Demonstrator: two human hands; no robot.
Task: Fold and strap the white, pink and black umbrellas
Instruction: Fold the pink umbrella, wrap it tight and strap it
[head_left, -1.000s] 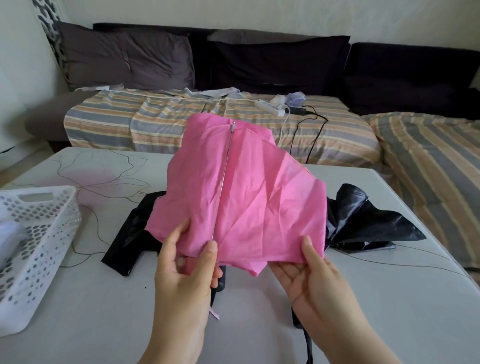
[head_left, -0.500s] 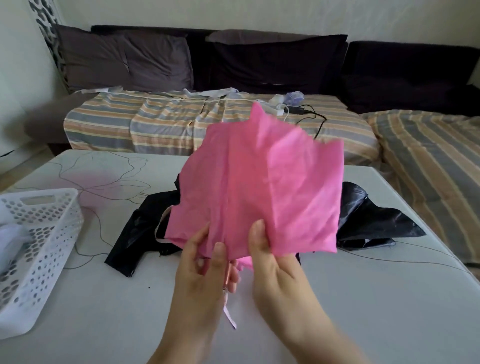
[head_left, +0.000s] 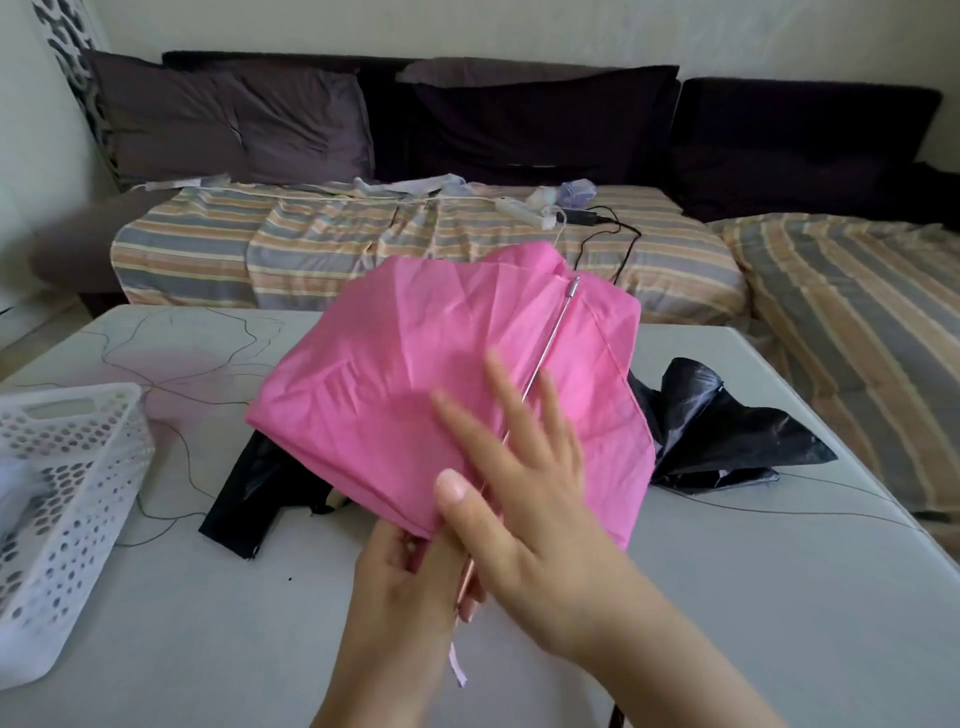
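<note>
The left hand (head_left: 410, 577) is gripping the gathered lower end of the pink umbrella (head_left: 415, 384), fingers curled around it, holding it above the white table (head_left: 208, 623). The right hand (head_left: 524, 499) is lying flat against the pink canopy, fingers straight and spread beside a silver rib (head_left: 550, 343). A thin pink strap (head_left: 457, 670) is dangling below the hands. The black umbrella (head_left: 727, 436) is lying crumpled on the table behind. A white perforated basket (head_left: 67, 499) is sitting at the left. A striped sofa (head_left: 363, 234) is standing beyond.
</note>
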